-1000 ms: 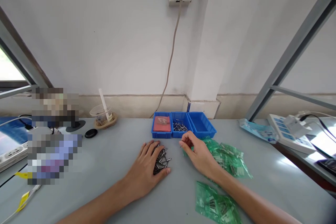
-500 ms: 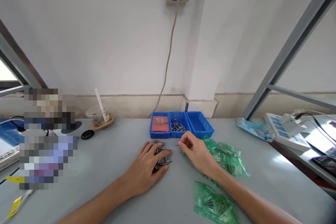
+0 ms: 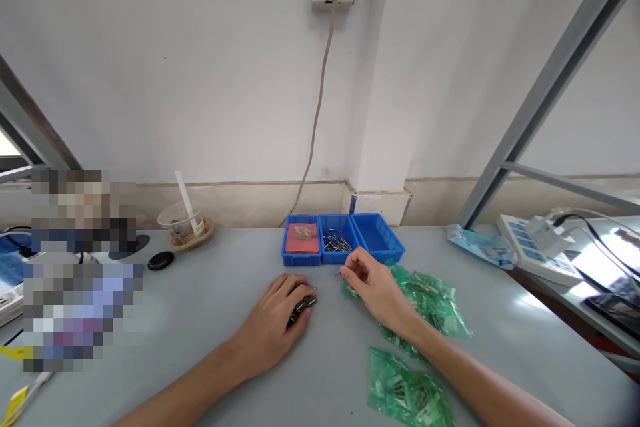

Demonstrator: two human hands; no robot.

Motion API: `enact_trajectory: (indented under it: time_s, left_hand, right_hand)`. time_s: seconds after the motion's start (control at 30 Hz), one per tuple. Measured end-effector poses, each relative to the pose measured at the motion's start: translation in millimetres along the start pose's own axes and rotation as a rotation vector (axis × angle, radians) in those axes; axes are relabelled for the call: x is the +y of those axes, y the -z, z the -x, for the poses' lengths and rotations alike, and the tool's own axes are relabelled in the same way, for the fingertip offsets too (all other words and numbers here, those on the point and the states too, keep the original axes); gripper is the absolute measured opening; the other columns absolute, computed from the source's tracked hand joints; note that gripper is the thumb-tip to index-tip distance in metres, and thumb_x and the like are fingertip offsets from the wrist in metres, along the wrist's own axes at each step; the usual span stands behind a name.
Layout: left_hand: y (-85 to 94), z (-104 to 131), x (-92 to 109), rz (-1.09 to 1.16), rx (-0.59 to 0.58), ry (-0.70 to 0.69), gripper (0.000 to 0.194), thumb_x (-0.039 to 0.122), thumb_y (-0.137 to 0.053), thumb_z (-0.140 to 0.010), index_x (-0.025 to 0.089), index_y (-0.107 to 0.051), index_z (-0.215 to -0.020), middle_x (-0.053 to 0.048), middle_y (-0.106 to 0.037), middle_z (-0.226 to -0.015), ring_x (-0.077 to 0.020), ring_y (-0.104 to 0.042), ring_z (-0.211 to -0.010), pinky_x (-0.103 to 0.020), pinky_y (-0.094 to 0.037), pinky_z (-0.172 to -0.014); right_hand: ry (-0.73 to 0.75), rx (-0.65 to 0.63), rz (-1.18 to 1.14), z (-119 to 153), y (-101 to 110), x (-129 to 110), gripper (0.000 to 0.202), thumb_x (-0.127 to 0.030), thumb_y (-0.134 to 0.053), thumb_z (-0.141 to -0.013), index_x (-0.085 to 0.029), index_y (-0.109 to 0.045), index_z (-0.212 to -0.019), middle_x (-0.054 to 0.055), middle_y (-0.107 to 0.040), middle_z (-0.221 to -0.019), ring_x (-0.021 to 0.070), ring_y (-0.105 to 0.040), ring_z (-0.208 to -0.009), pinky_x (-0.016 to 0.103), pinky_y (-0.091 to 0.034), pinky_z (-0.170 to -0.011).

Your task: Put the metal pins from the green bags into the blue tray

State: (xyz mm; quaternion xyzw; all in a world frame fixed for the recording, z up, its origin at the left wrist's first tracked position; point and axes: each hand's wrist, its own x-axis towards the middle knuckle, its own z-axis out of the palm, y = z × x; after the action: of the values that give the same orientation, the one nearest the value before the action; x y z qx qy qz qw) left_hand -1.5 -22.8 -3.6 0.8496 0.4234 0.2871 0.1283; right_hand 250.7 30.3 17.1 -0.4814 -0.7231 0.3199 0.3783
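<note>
My left hand (image 3: 270, 320) rests on the grey table with its fingers curled round a small pile of dark metal pins (image 3: 302, 307), which stick out at the fingertips. To its right, my right hand (image 3: 374, 287) pinches something thin and small (image 3: 338, 274) between thumb and forefinger; it looks like a metal pin. Behind the hands, the middle blue bin (image 3: 338, 257) holds several loose silvery pins (image 3: 336, 241). Green plastic bags (image 3: 440, 303) with metal parts inside lie under and beside my right forearm. Another green bag (image 3: 407, 390) is nearer to me.
A red packet (image 3: 301, 244) lies in the left blue bin (image 3: 301, 261); a third blue bin (image 3: 379, 238) adjoins on the right. Further left are a clear cup (image 3: 180, 215) with a straw and a black disc (image 3: 161, 260). A power strip (image 3: 540, 250) stands far right.
My left hand's fingers have drawn together and curled round the pins, pulling the pile in closer. My right hand keeps its pinch in nearly the same place. The view has shifted slightly.
</note>
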Motion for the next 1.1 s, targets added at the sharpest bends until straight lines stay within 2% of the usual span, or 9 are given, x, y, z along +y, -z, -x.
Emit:
enact_trajectory:
  time_s: [0.17, 0.47, 0.7, 0.83, 0.97, 1.1]
  left_hand:
    - [-1.3, 0, -1, 0.002, 0.016, 0.007, 0.031, 0.017, -0.048, -0.103, 0.027, -0.059, -0.129, -0.008, -0.061, -0.13, -0.0258, -0.059, -0.119, -0.045, -0.052, -0.105]
    - [-3.0, 1, -4, 0.003, 0.038, -0.001, 0.029, 0.014, -0.047, -0.102, 0.027, -0.061, -0.124, -0.007, -0.062, -0.128, -0.024, -0.061, -0.117, -0.042, -0.053, -0.104]
    - [-5.1, 1, -6, -0.021, 0.059, -0.014, 0.026, 0.019, -0.046, -0.105, 0.027, -0.063, -0.123, -0.007, -0.064, -0.126, -0.0234, -0.064, -0.114, -0.042, -0.056, -0.101]
    - [-3.8, 1, -5, -0.025, 0.037, -0.003, 0.019, 0.028, -0.055, -0.104, 0.028, -0.064, -0.122, -0.007, -0.063, -0.13, -0.025, -0.063, -0.117, -0.042, -0.056, -0.102]
    - [-5.4, 3, -7, -0.016, 0.032, 0.006, 0.02, 0.029, -0.058, -0.104, 0.028, -0.064, -0.122, -0.008, -0.057, -0.138, -0.0262, -0.06, -0.125, -0.044, -0.054, -0.107]
    - [-7.6, 4, -9, -0.011, 0.025, 0.031, 0.021, 0.028, -0.055, -0.105, 0.027, -0.063, -0.125, -0.009, -0.051, -0.146, -0.0282, -0.054, -0.135, -0.046, -0.052, -0.11]
  right_hand:
    - [-0.021, -0.001, -0.066, -2, 0, 5, 0.023, -0.046, -0.059, -0.1, -0.025, -0.056, -0.091, -0.003, -0.059, -0.072, 0.0181, -0.056, -0.069, 0.03, -0.044, -0.064]
    - [-0.069, -0.021, -0.241, -5, 3, 6, 0.028, -0.045, -0.067, -0.097, -0.024, -0.054, -0.084, -0.002, -0.063, -0.072, 0.0175, -0.06, -0.069, 0.03, -0.046, -0.065]
    - [-0.098, -0.023, -0.278, -6, 3, 5, 0.029, -0.048, -0.069, -0.094, -0.023, -0.057, -0.083, 0.0, -0.067, -0.075, 0.0174, -0.061, -0.068, 0.03, -0.048, -0.065]
    - [-0.147, -0.039, -0.383, -4, 6, -1, 0.028, -0.043, -0.072, -0.092, -0.023, -0.056, -0.08, 0.0, -0.068, -0.074, 0.0169, -0.062, -0.07, 0.03, -0.049, -0.068]
    - [-0.158, -0.025, -0.475, -3, 9, -9, 0.029, -0.039, -0.078, -0.088, -0.023, -0.056, -0.078, 0.002, -0.07, -0.086, 0.0161, -0.062, -0.074, 0.031, -0.05, -0.071]
    - [-0.152, -0.051, -0.464, -3, 13, -16, 0.03, -0.041, -0.081, -0.085, -0.022, -0.058, -0.078, 0.0, -0.067, -0.076, 0.0163, -0.059, -0.071, 0.03, -0.048, -0.068]
